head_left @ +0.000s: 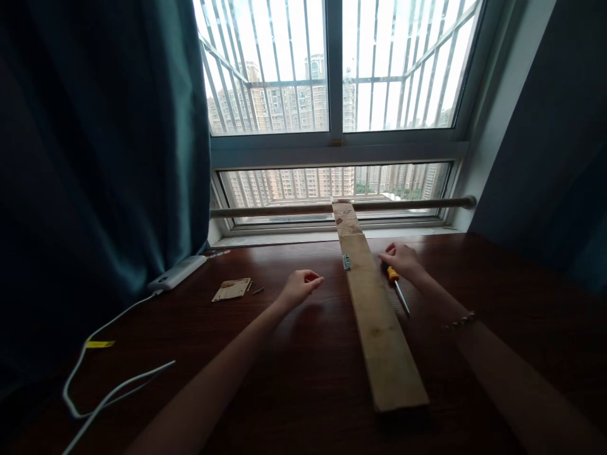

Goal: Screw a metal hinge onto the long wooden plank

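Observation:
A long wooden plank [379,316] lies across the dark wooden table [294,379], its far end resting on a rail by the window. A small metal hinge [346,261] sits at the plank's left edge. My right hand [401,259] is right of the plank, fingers closed on the yellow handle of a screwdriver [396,285] whose shaft points toward me. My left hand [300,287] hovers left of the plank, near the hinge, fingers loosely curled together in a pinch; I cannot make out anything in them.
A small wooden piece [231,289] with a few screws [255,289] beside it lies on the table to the left. A white power bank [176,273] with a white cable [109,385] lies near the dark curtain [95,158]. The barred window [332,95] is straight ahead.

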Demonstrator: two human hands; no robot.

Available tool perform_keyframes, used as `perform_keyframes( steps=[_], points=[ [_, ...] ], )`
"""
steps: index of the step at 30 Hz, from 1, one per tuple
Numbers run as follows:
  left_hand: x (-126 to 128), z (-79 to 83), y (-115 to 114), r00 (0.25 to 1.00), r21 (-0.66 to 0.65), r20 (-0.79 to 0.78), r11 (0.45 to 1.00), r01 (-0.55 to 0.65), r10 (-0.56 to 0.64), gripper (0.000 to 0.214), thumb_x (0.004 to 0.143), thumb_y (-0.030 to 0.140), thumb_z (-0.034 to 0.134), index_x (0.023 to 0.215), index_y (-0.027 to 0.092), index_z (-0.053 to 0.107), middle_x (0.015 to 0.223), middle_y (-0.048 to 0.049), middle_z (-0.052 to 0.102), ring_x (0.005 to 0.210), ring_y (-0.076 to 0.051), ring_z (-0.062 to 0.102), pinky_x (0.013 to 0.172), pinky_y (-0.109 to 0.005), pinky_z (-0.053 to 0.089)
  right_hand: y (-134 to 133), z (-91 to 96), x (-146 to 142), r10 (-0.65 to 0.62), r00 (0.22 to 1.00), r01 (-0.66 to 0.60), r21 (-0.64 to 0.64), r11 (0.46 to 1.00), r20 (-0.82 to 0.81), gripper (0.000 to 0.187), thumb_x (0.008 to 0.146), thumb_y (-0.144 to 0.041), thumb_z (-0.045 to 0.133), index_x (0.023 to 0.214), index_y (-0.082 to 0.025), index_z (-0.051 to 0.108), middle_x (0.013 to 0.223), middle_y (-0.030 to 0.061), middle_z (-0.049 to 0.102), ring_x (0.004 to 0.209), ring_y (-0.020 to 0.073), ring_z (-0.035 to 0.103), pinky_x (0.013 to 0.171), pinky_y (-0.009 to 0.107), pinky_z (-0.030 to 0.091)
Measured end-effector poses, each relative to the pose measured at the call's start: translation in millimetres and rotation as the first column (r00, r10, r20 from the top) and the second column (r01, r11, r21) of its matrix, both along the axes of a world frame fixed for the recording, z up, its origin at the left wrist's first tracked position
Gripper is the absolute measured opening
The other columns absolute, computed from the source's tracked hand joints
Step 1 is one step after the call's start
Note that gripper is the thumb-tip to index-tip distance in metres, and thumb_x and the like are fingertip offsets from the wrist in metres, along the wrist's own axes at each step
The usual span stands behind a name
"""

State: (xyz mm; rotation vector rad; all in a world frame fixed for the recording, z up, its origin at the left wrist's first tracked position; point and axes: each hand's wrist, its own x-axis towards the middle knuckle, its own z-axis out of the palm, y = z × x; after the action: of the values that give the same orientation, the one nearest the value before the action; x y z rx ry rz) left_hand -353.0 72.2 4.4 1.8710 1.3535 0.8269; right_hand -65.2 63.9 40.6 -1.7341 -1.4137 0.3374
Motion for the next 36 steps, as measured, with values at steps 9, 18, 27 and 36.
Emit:
perform_keyframes(
  steps=[9,18,27,36],
  points=[
    [75.7,-24.6,4.9,0.789,-0.235,0.599,0.972,0.016,0.132,0.034,0.077,0.044,0.051,0.083,0.012,0.058,0.088,-0.0116,0.065,0.074,-0.015,0.063,0.063,-0.026,0.051,12.8,-61.2,33.2,0.014,0.925,0.136,-0.364,0.922,0.38,0.047,0.072,-0.056,0.057,0.086,-0.011,0.061,0.088,0.0189,0.065,0.085,0.0303,0.063,0.062,0.032,0.045],
    [-89.7,19.5,-16.1,0.901,0.21,-0.42,0.977,-0.018,0.107,0.032,0.061,0.015,0.051,0.09,0.02,0.063,0.092,-0.004,0.061,0.078,-0.016,0.055,0.076,-0.027,0.043,18.4,-79.4,36.9,-0.007,0.921,0.143,-0.321,0.936,0.39,0.053,0.076,-0.063,0.045,0.087,-0.013,0.058,0.088,0.0187,0.065,0.086,0.0336,0.062,0.063,0.035,0.044],
    [-157.3,8.4,-24.8,0.819,-0.007,-0.565,0.993,0.121,-0.104,0.016,0.065,0.022,0.053,0.074,0.023,0.066,0.085,-0.0032,0.063,0.077,-0.018,0.056,0.076,-0.027,0.041,18.9,-80.0,38.8,-0.018,0.927,0.148,-0.32,0.936,0.375,0.053,0.074,-0.065,0.045,0.085,-0.015,0.06,0.085,0.0172,0.065,0.085,0.032,0.062,0.062,0.034,0.043],
    [-143.2,-6.7,10.1,0.814,0.198,-0.57,0.98,0.006,0.11,0.015,0.068,0.027,0.053,0.072,0.02,0.065,0.075,-0.0026,0.066,0.074,-0.019,0.06,0.07,-0.026,0.043,19.4,-85.9,41.7,-0.002,0.911,0.131,-0.285,0.95,0.412,0.053,0.075,-0.067,0.041,0.081,-0.017,0.059,0.081,0.0139,0.065,0.083,0.0313,0.063,0.061,0.033,0.043]
  ],
)
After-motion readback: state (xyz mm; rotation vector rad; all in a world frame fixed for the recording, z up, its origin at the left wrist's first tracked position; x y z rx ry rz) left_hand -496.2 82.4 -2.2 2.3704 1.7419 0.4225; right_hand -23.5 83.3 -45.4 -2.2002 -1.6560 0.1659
